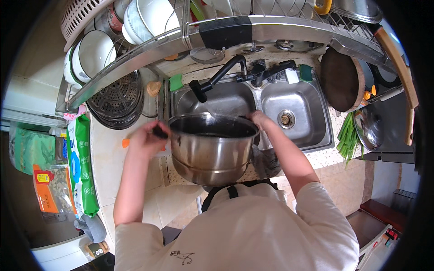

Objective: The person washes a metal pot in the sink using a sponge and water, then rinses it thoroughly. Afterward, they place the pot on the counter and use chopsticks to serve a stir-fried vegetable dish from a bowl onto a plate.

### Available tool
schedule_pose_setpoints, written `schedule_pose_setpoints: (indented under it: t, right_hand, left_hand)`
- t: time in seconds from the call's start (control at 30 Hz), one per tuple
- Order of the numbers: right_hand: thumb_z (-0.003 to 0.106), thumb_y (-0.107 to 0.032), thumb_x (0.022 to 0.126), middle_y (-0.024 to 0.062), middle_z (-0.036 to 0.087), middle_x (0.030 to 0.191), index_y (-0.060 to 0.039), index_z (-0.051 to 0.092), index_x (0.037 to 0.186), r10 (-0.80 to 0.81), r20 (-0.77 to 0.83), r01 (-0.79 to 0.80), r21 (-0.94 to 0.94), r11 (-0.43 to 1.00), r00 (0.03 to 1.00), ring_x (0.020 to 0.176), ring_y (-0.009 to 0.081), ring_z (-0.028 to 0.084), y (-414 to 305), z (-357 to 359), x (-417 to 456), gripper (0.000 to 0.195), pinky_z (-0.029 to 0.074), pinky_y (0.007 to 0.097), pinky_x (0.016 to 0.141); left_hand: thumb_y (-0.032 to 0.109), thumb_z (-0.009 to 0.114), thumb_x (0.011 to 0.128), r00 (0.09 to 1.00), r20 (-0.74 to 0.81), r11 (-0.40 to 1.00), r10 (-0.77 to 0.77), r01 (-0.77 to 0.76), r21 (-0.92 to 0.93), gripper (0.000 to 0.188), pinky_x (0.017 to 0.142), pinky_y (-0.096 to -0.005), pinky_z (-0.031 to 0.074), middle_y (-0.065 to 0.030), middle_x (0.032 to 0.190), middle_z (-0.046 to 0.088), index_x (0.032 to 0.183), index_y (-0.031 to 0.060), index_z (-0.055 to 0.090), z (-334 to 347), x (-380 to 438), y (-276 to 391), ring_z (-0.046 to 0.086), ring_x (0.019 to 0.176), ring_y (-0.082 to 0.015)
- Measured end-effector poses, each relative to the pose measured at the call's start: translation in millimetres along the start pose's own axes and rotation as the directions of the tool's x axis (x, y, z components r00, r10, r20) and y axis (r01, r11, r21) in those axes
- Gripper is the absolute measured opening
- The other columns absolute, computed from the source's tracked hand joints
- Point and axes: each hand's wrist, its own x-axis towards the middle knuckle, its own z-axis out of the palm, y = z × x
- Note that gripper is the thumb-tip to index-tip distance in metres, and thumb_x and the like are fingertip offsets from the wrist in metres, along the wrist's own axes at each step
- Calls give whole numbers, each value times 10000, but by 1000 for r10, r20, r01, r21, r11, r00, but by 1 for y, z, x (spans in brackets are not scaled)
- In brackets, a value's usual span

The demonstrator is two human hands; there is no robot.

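Observation:
A large stainless steel pot (pixel 212 154) is tilted over the front of the left sink basin (pixel 230 96), its dark interior facing up. My left hand (pixel 147 137) is closed around the pot's black side handle (pixel 159 132), slightly blurred. At the opposite side of the rim, my right hand (pixel 259 120) grips the pot where the other handle would be; the fingers hide that handle. Above the pot hangs the spout of a black faucet (pixel 217 79), and a thin stream seems to fall from it into the pot.
The right sink basin (pixel 288 105) has a strainer in its drain. Scallions (pixel 349 137) and a glass lid (pixel 369 130) lie at the right. A dark steamer rack (pixel 117 100) stands left. Overhead runs a metal dish rack (pixel 281 27) with bowls (pixel 95 56). A grey cloth (pixel 266 162) drapes over the counter edge.

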Motion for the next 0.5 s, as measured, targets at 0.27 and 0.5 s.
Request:
schedule_pose_setpoints:
  t: [0.27,0.5]
  right_hand:
    - [523,-361,921,18,574,641,-107,644,1037,-278,-177,273,-49,961,944,359,80,447,-109,-36,-28,304,314,239,297]
    - [390,-582,901,58,642,717,-59,655,948,-31,-251,25,-27,999,967,467,159,561,-130,-36,18,589,474,332,426]
  left_hand:
    - [-104,514,744,993,7,923,120,-114,367,223,762,-433,491,-93,889,542,871,78,494,-96,15,-71,563,813,-285]
    - [-184,366,715,997,5,983,78,-77,166,284,978,-593,398,-128,1182,452,763,95,385,-111,26,-92,433,1179,-414]
